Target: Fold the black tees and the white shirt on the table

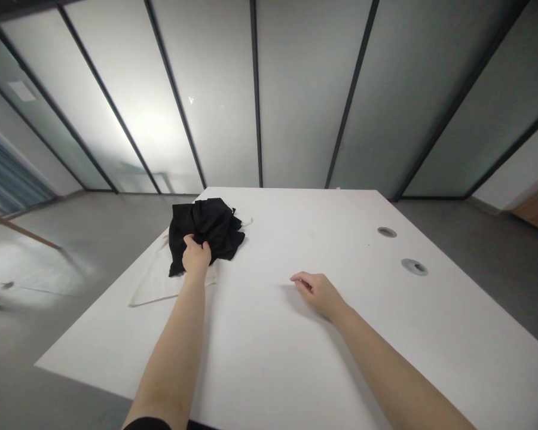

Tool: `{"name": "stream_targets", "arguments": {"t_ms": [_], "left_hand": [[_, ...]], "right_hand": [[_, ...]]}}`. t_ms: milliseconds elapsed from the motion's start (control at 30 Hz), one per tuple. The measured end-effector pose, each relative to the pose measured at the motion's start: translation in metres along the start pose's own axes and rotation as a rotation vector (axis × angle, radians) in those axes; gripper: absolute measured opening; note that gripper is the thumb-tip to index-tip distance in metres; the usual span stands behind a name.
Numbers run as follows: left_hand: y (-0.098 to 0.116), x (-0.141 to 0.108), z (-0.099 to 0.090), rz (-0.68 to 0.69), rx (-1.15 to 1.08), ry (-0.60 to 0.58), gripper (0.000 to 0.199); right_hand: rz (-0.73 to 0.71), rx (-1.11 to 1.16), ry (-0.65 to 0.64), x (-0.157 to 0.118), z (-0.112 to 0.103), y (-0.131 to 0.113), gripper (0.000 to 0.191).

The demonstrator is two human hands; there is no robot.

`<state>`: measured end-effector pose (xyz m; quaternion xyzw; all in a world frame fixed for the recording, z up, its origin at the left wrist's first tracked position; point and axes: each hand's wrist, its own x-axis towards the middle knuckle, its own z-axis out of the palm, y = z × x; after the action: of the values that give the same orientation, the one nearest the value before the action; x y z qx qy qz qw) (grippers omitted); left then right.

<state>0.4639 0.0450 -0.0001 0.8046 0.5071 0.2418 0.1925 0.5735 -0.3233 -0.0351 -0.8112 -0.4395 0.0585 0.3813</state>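
A crumpled black cloth (222, 230) lies at the left side of the white table. My left hand (196, 255) is closed on its near edge, thumb and forefinger pinching the fabric. Under the black cloth and my left forearm spreads a thin white cloth (155, 278), with a bit of white string showing to the right of the black one. Near the middle of the table my right hand (316, 291) hovers low over the surface, fingers curled together, with nothing visible in them.
The white table (269, 346) has two round grommets, one (387, 232) farther back and one (415, 267) nearer, on its right side. Frosted glass panels (305, 89) stand behind it. At the far left are wooden legs on the grey floor.
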Motion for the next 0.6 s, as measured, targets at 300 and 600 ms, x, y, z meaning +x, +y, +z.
{"name": "stream_targets", "arguments": {"t_ms": [300,600], "left_hand": [[0.045,-0.010,-0.002,0.298,-0.483,-0.031,0.028],[0.124,-0.131,-0.007,0.911,-0.576,-0.671,0.019]], "right_hand": [[-0.046,-0.040,0.188,0.001,0.002,0.004,0.029],[-0.041,0.004,0.297,0.003,0.012,0.004,0.058]]}}
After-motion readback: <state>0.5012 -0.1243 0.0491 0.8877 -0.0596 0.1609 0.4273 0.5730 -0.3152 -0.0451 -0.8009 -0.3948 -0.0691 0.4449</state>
